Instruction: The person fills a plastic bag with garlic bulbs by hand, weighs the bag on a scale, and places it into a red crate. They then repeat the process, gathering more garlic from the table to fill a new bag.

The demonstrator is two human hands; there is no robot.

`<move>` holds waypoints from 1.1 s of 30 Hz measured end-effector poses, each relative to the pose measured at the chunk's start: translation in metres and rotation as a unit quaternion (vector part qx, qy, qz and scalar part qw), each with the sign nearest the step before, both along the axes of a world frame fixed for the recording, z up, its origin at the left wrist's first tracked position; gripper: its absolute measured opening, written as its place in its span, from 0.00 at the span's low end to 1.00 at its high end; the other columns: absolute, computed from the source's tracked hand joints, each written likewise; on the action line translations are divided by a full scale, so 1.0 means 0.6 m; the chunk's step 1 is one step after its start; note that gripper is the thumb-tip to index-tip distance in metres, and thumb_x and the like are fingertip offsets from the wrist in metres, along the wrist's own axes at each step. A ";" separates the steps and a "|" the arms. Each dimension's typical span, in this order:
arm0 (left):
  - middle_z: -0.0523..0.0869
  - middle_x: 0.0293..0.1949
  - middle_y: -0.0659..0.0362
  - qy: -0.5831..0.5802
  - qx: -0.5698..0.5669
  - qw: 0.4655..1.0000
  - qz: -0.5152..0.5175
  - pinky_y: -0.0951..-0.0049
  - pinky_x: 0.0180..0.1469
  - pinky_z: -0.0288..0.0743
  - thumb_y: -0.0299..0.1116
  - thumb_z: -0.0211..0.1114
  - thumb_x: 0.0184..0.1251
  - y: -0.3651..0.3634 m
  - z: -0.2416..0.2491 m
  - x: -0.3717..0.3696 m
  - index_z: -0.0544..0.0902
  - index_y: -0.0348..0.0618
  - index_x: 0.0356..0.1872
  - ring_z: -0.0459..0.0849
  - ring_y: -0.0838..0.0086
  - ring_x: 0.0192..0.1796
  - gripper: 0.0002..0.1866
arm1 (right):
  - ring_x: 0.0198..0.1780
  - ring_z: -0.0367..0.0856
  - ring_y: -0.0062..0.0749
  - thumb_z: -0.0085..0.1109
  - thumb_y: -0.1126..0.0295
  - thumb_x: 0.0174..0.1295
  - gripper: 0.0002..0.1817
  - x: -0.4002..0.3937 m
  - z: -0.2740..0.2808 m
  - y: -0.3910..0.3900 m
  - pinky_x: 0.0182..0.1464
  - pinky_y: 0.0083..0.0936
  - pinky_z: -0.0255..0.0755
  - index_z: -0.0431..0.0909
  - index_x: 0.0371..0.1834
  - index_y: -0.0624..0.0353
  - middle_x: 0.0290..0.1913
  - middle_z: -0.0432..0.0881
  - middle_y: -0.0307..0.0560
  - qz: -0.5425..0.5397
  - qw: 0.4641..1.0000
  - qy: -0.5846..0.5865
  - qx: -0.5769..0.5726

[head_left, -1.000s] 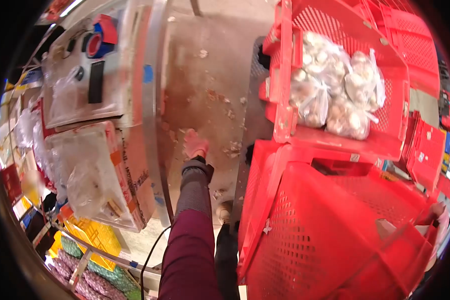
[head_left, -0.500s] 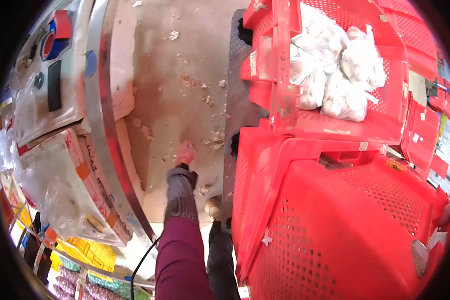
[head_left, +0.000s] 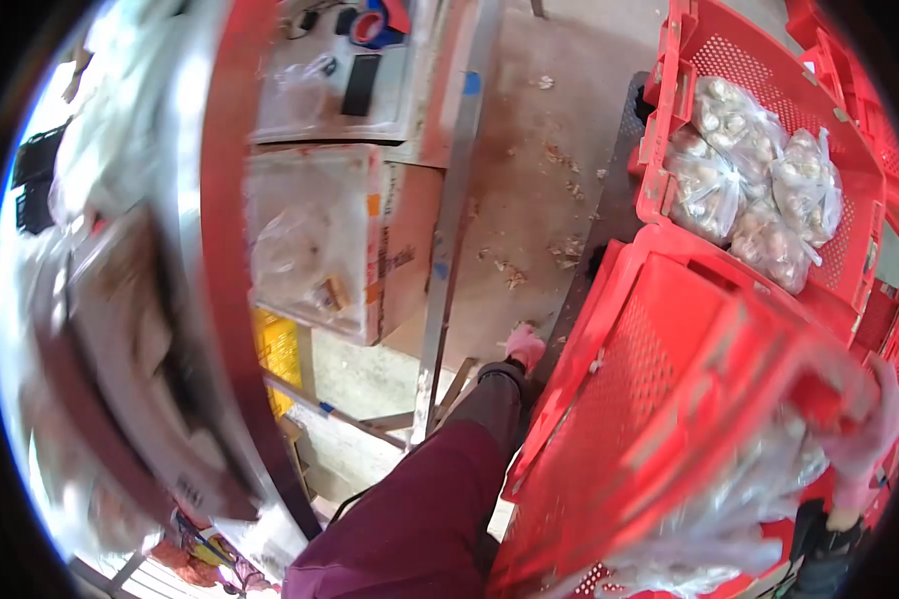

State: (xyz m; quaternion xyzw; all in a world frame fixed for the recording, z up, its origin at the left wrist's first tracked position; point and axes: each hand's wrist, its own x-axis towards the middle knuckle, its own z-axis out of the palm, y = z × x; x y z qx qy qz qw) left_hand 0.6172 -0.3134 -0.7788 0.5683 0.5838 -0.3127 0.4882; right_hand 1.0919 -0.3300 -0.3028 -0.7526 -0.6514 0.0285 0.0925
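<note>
A big red perforated crate (head_left: 659, 399) is tilted in front of me, blurred by motion. Clear bags (head_left: 759, 499) of pale round produce show at its lower right. My right hand (head_left: 869, 424), in a pink glove, grips the crate's right rim. My left hand (head_left: 522, 346), also pink-gloved at the end of a maroon sleeve, hangs against the crate's left edge; whether it grips is unclear. Behind it a second red crate (head_left: 849, 260) holds several tied bags of pale produce (head_left: 759, 190).
A metal bench (head_left: 449, 200) stands to the left, with a tape roll (head_left: 382, 18) on top and a cardboard box of plastic bags (head_left: 330, 240) under it. A yellow crate (head_left: 275, 349) sits lower. Peel scraps litter the concrete floor (head_left: 539, 190). More red crates stack at the right.
The view has swung left and up along the bench. The near red crate has tipped with bags now showing in it. My left hand has moved from the open floor against the crate's edge.
</note>
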 end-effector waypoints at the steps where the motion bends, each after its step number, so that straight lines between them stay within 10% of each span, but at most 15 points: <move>1: 0.86 0.44 0.57 -0.006 0.059 0.997 0.047 0.63 0.53 0.75 0.34 0.57 0.59 -0.021 -0.062 -0.007 0.84 0.52 0.45 0.81 0.58 0.50 0.14 | 0.49 0.82 0.47 0.78 0.57 0.36 0.45 -0.003 -0.019 0.012 0.54 0.32 0.74 0.70 0.60 0.66 0.50 0.81 0.56 0.015 0.998 -0.052 0.016; 2: 0.86 0.41 0.54 -0.014 0.117 0.988 0.095 0.62 0.50 0.75 0.35 0.56 0.60 -0.033 -0.090 -0.011 0.84 0.51 0.43 0.82 0.56 0.47 0.13 | 0.48 0.83 0.49 0.80 0.55 0.34 0.47 -0.006 -0.029 0.022 0.52 0.35 0.76 0.70 0.60 0.65 0.48 0.82 0.57 0.032 0.993 -0.107 0.032; 4: 0.82 0.26 0.48 -0.026 0.093 0.972 0.213 0.55 0.33 0.75 0.34 0.51 0.62 0.051 0.101 0.038 0.78 0.41 0.28 0.83 0.50 0.34 0.10 | 0.47 0.83 0.51 0.80 0.54 0.34 0.47 -0.015 -0.028 0.042 0.51 0.35 0.77 0.71 0.59 0.64 0.47 0.83 0.57 -0.007 1.000 -0.016 -0.007; 6: 0.82 0.27 0.45 -0.215 0.376 0.880 -0.194 0.52 0.32 0.75 0.34 0.53 0.59 0.104 0.226 0.052 0.77 0.41 0.27 0.81 0.46 0.32 0.09 | 0.44 0.82 0.49 0.78 0.54 0.34 0.47 -0.071 0.011 0.073 0.48 0.39 0.77 0.70 0.59 0.66 0.44 0.82 0.57 -0.023 0.998 -0.041 -0.032; 8: 0.82 0.27 0.44 -0.253 0.409 0.859 -0.175 0.52 0.31 0.75 0.34 0.54 0.57 0.146 0.326 0.077 0.80 0.43 0.28 0.82 0.48 0.32 0.08 | 0.52 0.78 0.49 0.74 0.51 0.40 0.43 -0.094 0.042 0.075 0.56 0.42 0.71 0.70 0.60 0.59 0.49 0.80 0.57 -0.031 0.991 -0.125 -0.041; 9: 0.84 0.34 0.43 -0.167 0.240 0.956 0.020 0.55 0.42 0.78 0.38 0.56 0.61 0.162 0.380 0.101 0.85 0.44 0.29 0.84 0.49 0.42 0.12 | 0.56 0.76 0.49 0.72 0.50 0.43 0.41 -0.113 0.074 0.053 0.59 0.42 0.68 0.70 0.61 0.57 0.52 0.78 0.56 -0.045 0.986 -0.150 -0.063; 12: 0.87 0.32 0.52 -0.089 0.427 0.818 -0.375 0.59 0.40 0.81 0.32 0.64 0.49 0.158 0.683 0.094 0.87 0.48 0.26 0.86 0.57 0.39 0.05 | 0.61 0.72 0.48 0.68 0.51 0.49 0.35 -0.226 0.164 -0.028 0.62 0.39 0.65 0.71 0.62 0.51 0.56 0.77 0.53 -0.107 0.986 -0.114 0.064; 14: 0.84 0.26 0.50 -0.234 0.660 0.680 -0.216 0.58 0.34 0.78 0.32 0.61 0.52 0.126 0.752 0.064 0.83 0.41 0.21 0.84 0.56 0.31 0.07 | 0.59 0.73 0.48 0.68 0.53 0.51 0.32 -0.307 0.232 -0.125 0.61 0.39 0.65 0.73 0.59 0.53 0.54 0.78 0.53 -0.099 0.987 -0.048 0.120; 16: 0.75 0.15 0.60 -0.467 0.296 0.774 0.309 0.69 0.25 0.69 0.33 0.60 0.54 0.034 0.950 0.019 0.77 0.37 0.19 0.75 0.73 0.20 0.10 | 0.57 0.75 0.47 0.68 0.55 0.52 0.29 -0.372 0.271 -0.220 0.60 0.38 0.66 0.75 0.56 0.55 0.53 0.79 0.52 -0.074 0.981 0.032 0.179; 19: 0.77 0.18 0.66 -0.509 0.391 0.706 0.298 0.80 0.27 0.67 0.30 0.61 0.56 -0.160 1.138 -0.109 0.82 0.36 0.24 0.73 0.85 0.24 0.08 | 0.48 0.78 0.45 0.68 0.65 0.54 0.19 -0.440 0.295 -0.381 0.54 0.34 0.70 0.79 0.47 0.62 0.44 0.82 0.49 -0.013 0.972 0.098 0.212; 24: 0.78 0.27 0.63 -0.337 0.410 0.770 0.355 0.83 0.26 0.67 0.30 0.57 0.63 -0.435 1.138 -0.423 0.79 0.37 0.34 0.73 0.83 0.25 0.07 | 0.43 0.81 0.34 0.65 0.69 0.58 0.14 -0.485 0.224 -0.663 0.48 0.28 0.74 0.79 0.45 0.64 0.42 0.83 0.49 -0.235 0.936 0.213 0.154; 25: 0.76 0.24 0.64 -0.294 0.418 0.772 0.379 0.83 0.23 0.64 0.31 0.56 0.64 -0.484 1.112 -0.490 0.79 0.38 0.34 0.71 0.84 0.23 0.07 | 0.40 0.82 0.32 0.65 0.68 0.59 0.13 -0.520 0.231 -0.705 0.47 0.27 0.74 0.80 0.43 0.65 0.41 0.83 0.49 -0.362 0.859 0.338 0.129; 33: 0.66 0.13 0.67 0.022 0.372 0.805 0.461 0.76 0.15 0.56 0.37 0.54 0.65 -0.922 0.904 -1.130 0.68 0.49 0.17 0.63 0.80 0.14 0.15 | 0.38 0.82 0.31 0.65 0.67 0.59 0.12 -0.713 0.202 -0.843 0.45 0.27 0.74 0.80 0.41 0.65 0.36 0.83 0.46 -0.442 0.849 0.232 0.173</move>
